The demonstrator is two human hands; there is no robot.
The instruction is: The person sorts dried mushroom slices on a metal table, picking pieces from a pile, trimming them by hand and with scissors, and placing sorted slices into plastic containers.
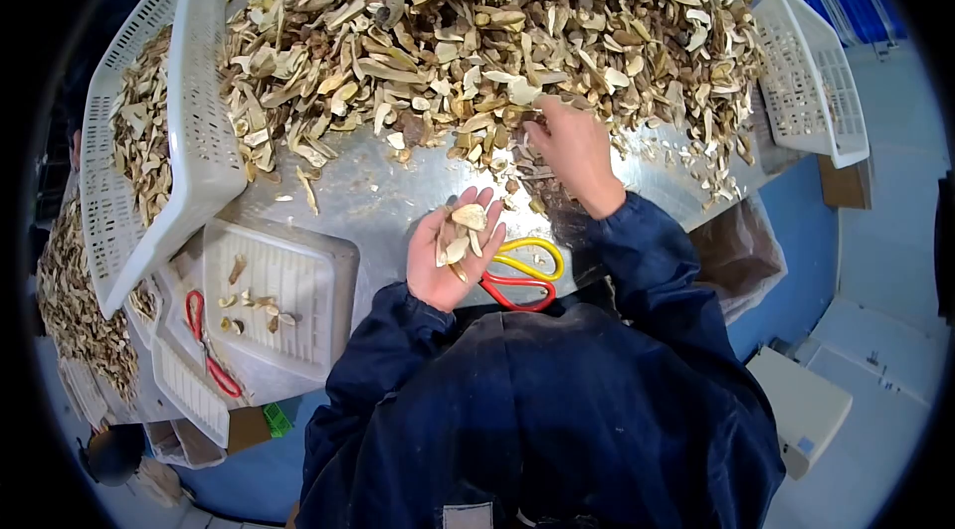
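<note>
Taking twelve o'clock as straight ahead of the wearer, we see the left hand (445,256) below the centre of the view, palm up, its fingers leaning toward one o'clock. Its grip is loose and uncurled, a shallow cup in which a few pale dried slices (469,218) lie. The broadest slice sits uppermost near the fingers, its long axis running roughly from ten to four. The one below it, toward seven, tilts from about one to seven, and a narrow slice beside that points nearly from eleven to five.

At about one o'clock from this palm, we find the right hand (577,151) reaching toward eleven, fingers bent at the near edge of a large pile (497,22) of similar slices, which lie at mixed angles. We cannot tell whether its grip is closed on a piece.

Just beside the left hand, at four o'clock, looped handles (517,280), one yellow and one red, extend toward three on the metal worktop (348,171). Toward eight, a ribbed white tray (298,256) holds several pieces, and red-handled scissors (199,334) alongside it run from eleven to five. White baskets stand at ten (184,131) and two (836,82).
</note>
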